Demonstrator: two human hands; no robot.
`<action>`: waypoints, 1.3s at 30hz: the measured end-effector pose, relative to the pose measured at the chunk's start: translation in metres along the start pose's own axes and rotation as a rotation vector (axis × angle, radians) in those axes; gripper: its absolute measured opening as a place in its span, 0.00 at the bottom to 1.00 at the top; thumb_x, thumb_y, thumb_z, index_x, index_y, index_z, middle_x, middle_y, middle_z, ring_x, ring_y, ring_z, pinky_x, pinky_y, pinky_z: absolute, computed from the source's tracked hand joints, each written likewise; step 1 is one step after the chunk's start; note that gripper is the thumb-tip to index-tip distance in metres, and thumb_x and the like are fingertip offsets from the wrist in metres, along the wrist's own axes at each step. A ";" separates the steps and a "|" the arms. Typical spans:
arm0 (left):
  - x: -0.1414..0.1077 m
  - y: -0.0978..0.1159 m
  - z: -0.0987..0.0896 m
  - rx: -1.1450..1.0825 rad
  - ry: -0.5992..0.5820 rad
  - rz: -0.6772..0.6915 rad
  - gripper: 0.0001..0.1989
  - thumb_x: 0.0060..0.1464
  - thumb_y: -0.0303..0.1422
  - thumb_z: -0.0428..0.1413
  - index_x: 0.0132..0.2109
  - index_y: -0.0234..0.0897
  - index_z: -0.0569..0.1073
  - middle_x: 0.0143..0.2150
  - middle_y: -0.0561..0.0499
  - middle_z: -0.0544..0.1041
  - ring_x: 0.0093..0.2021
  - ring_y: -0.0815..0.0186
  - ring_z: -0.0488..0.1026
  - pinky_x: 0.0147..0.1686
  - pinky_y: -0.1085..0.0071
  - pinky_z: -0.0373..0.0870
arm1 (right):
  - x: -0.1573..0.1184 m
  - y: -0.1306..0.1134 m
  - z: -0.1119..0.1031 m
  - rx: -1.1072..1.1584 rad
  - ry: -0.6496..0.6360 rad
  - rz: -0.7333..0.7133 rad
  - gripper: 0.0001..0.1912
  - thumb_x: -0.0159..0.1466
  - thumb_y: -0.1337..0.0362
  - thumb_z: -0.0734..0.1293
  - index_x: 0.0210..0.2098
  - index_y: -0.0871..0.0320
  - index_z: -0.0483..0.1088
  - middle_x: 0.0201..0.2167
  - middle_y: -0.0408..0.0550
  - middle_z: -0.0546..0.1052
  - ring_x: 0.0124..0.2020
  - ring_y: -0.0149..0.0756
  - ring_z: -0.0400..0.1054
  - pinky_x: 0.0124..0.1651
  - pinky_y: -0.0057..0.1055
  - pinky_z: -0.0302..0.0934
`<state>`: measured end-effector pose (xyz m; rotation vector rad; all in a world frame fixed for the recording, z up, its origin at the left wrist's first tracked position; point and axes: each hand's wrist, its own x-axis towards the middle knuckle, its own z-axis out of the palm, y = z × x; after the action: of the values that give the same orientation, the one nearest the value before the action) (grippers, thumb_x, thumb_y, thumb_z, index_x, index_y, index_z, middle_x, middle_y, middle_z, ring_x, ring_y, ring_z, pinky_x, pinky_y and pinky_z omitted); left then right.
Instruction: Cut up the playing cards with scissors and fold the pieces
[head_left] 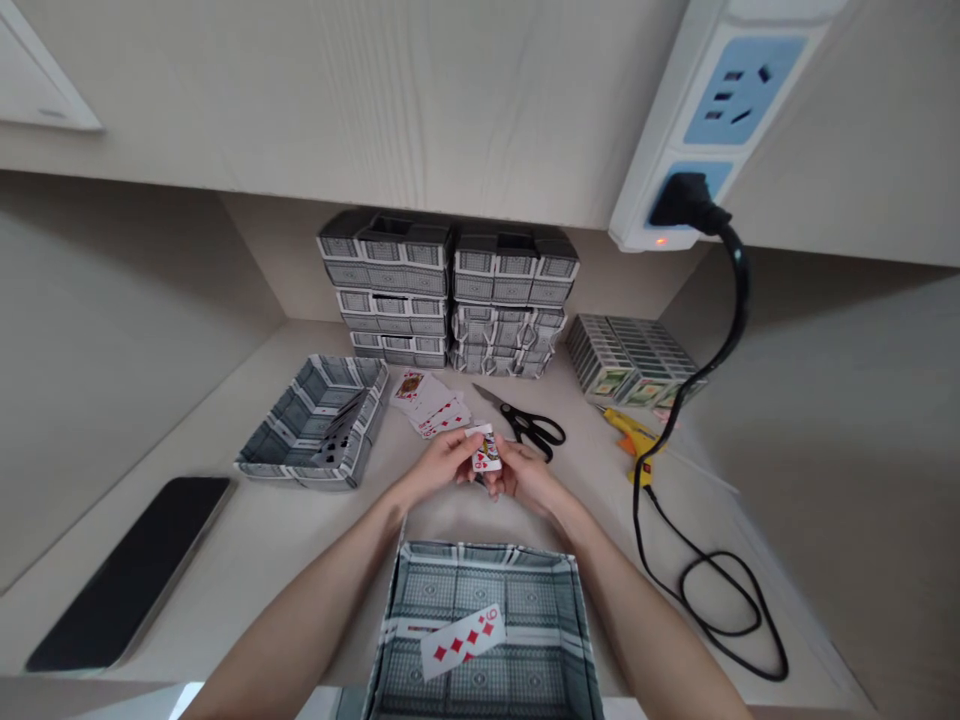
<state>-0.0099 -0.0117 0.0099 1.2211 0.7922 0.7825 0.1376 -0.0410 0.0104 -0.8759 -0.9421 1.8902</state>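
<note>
Both hands meet above the middle of the desk around a playing card (486, 452), which shows a face figure and red marks and looks folded. My left hand (442, 462) is closed on its left side, with the thumb on top. My right hand (526, 474) pinches the right side, its lower fingers curled beneath. Just beyond lie loose playing cards (429, 402) and black-handled scissors (532, 425). Between my forearms stands a box made of cards (540, 580), with a diamond card strip (463, 642) lying in it.
Left is another card box (300, 380) holding some cards, and a black phone (131, 575). Stacked card boxes (450, 290) stand behind, near packed card decks (630, 360). At right lie a yellow glue gun (636, 440) and its looping cord (757, 600); a power strip (675, 200) hangs above.
</note>
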 end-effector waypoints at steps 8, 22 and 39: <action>0.004 0.004 -0.002 0.112 0.234 0.117 0.15 0.44 0.42 0.57 0.29 0.32 0.70 0.14 0.59 0.64 0.14 0.76 0.58 0.14 0.78 0.52 | 0.007 0.000 -0.011 -0.325 0.359 -0.327 0.17 0.53 0.51 0.66 0.34 0.59 0.67 0.19 0.40 0.70 0.17 0.30 0.62 0.22 0.28 0.60; 0.011 0.000 -0.011 -0.024 0.365 0.134 0.18 0.43 0.44 0.57 0.34 0.34 0.63 0.19 0.56 0.72 0.17 0.69 0.70 0.16 0.75 0.67 | 0.004 -0.007 -0.066 -1.354 0.772 -0.492 0.19 0.53 0.66 0.64 0.45 0.60 0.67 0.34 0.52 0.75 0.37 0.42 0.66 0.42 0.40 0.59; 0.010 0.003 -0.024 -0.337 0.399 0.145 0.18 0.43 0.42 0.58 0.38 0.34 0.67 0.27 0.50 0.77 0.19 0.72 0.70 0.21 0.75 0.66 | -0.001 -0.018 -0.034 -0.367 0.335 -0.456 0.26 0.54 0.57 0.65 0.51 0.57 0.59 0.41 0.54 0.73 0.40 0.39 0.69 0.43 0.39 0.63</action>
<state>-0.0259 0.0097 0.0080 0.8349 0.8557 1.2498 0.1732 -0.0252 0.0099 -1.0458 -1.1773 1.1607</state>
